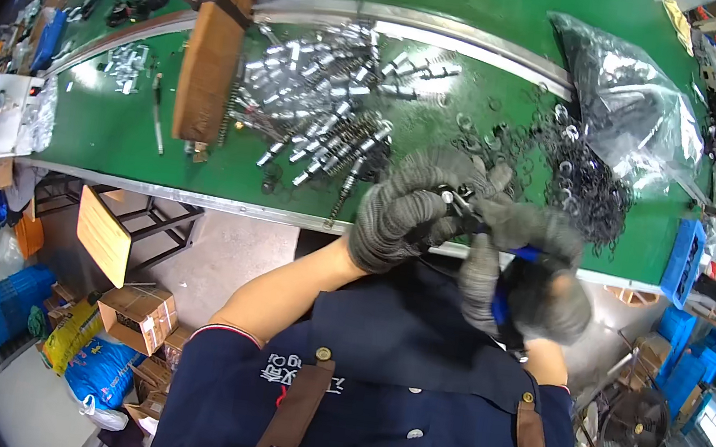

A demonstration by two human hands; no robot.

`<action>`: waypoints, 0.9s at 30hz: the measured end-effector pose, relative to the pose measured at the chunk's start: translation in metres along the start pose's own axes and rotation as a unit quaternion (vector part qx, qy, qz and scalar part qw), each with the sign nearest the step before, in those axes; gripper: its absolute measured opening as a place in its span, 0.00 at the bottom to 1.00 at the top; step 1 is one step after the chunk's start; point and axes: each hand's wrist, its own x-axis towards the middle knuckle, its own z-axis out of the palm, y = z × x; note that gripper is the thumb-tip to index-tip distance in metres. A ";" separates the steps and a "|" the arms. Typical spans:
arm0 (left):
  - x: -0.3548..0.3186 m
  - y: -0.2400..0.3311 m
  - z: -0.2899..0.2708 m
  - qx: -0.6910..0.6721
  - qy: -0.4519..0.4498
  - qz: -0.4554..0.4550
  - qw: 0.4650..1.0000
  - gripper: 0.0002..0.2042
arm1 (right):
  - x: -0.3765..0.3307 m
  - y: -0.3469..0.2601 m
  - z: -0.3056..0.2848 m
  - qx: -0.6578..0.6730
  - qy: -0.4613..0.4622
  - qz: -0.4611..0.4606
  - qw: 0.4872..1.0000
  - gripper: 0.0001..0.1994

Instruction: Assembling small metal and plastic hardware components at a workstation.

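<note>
My left hand (401, 207), in a grey knit glove, is closed around a small metal shaft-like part (449, 198) above the bench's near edge. Meeting it from the right is my right hand (555, 236), gloved alike and closed on a blue-handled tool (500, 307) that looks like pliers. Its tip is hidden among the fingers, close to the metal part. Just beyond my left hand lies a heap of silver metal shafts (328, 143), some with springs. Past my right hand spreads a pile of small dark rings (592, 196).
A cardboard strip (207, 68) stands left of the shafts on the green bench (107, 136). Near it lie a pen-like rod (158, 111) and small silver pieces (127, 67). A clear plastic bag (631, 106) rests at the right. Below are boxes (138, 317) and a fan (631, 427).
</note>
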 end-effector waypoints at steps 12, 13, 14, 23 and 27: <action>0.139 0.073 -0.250 0.014 0.102 -0.479 0.871 0.22 | 0.014 0.007 -0.017 -0.183 0.189 -0.066 0.963 0.34; 0.139 0.055 -0.290 -0.114 0.279 -0.409 0.861 0.19 | 0.013 0.008 -0.012 -0.182 0.186 -0.021 0.965 0.34; 0.160 0.042 -0.341 -0.078 0.212 -0.357 0.906 0.15 | 0.015 0.008 -0.005 -0.144 0.171 -0.014 0.975 0.34; 0.243 0.049 -0.234 0.508 0.091 0.152 0.843 0.17 | 0.007 0.007 -0.030 -0.140 0.202 0.028 0.969 0.32; 0.231 -0.057 -0.170 0.756 -0.251 0.053 0.602 0.26 | 0.007 0.013 -0.032 -0.188 0.156 -0.006 0.970 0.29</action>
